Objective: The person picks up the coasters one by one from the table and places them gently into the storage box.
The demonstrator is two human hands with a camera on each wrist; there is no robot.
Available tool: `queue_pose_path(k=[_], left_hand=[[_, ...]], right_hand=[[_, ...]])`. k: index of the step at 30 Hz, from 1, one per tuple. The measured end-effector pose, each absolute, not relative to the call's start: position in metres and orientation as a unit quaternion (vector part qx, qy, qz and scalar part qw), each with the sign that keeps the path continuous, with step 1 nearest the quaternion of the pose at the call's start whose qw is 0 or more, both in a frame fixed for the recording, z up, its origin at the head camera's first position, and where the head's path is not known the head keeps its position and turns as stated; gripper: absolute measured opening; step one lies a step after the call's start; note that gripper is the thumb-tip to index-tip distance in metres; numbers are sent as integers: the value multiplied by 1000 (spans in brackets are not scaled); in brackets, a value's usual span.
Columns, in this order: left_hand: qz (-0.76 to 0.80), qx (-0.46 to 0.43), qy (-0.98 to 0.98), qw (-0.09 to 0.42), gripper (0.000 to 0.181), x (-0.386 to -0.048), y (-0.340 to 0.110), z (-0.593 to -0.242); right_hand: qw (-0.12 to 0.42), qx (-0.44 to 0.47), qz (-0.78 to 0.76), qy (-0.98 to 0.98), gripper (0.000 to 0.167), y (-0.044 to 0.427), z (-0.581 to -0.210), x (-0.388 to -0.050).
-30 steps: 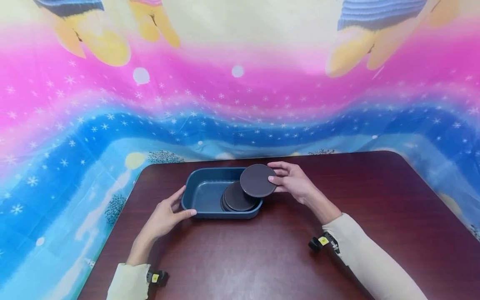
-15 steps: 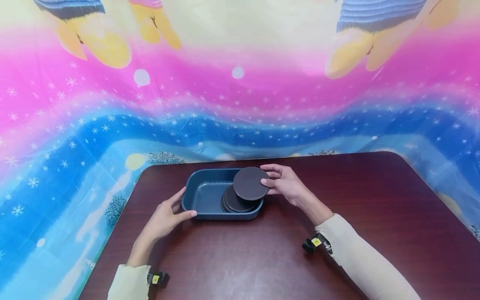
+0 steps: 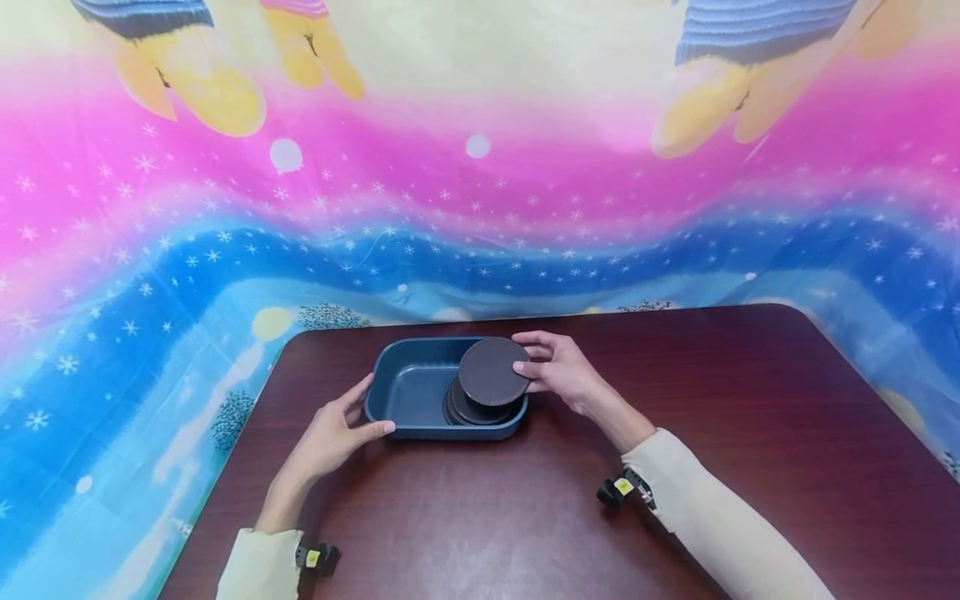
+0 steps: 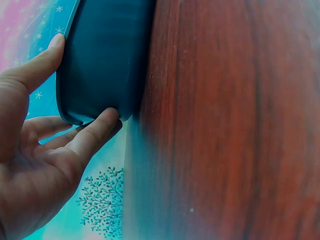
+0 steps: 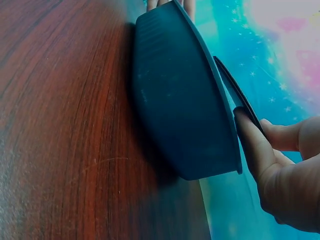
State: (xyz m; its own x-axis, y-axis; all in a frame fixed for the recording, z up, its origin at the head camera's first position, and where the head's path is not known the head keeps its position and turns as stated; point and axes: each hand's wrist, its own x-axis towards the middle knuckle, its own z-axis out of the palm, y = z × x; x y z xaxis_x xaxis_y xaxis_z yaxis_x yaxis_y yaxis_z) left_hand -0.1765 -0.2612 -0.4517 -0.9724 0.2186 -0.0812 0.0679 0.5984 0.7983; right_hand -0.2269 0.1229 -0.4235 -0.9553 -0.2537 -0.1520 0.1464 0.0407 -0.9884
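A dark blue rectangular tray (image 3: 442, 432) with rounded corners stands on the table in the head view. My left hand (image 3: 333, 429) holds its left end, thumb at the near rim and fingers against the end wall; the left wrist view shows this grip on the tray's corner (image 4: 102, 60). Between thumb and fingers, my right hand (image 3: 561, 373) pinches the edge of a round dark brown coaster (image 3: 491, 372). That coaster hangs tilted over the tray's right part, above several stacked coasters (image 3: 474, 412) that it partly covers. In the right wrist view the coaster (image 5: 235, 87) appears edge-on above the rim.
The tray stands on a reddish-brown wooden table (image 3: 480, 517), near its far edge. Behind the table hangs a pink and blue printed cloth (image 3: 480, 208). Each wrist carries a small black camera, such as the right one (image 3: 617, 492).
My right hand has moved left and slightly down with the coaster, bringing it further over the stack in the tray. The left hand and the tray stay in place.
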Motion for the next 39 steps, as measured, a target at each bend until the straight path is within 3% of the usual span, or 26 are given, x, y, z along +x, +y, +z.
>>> queue_pose_path(k=[33,39], left_hand=[[435,84,893,82,101,-176,-261,-450],[431,84,895,81,101,-177,-261,-451]], right_hand=[[129,-61,-596,791,51,105,-417,-223],[59,-133,-483,863,42,104,-411,-219]])
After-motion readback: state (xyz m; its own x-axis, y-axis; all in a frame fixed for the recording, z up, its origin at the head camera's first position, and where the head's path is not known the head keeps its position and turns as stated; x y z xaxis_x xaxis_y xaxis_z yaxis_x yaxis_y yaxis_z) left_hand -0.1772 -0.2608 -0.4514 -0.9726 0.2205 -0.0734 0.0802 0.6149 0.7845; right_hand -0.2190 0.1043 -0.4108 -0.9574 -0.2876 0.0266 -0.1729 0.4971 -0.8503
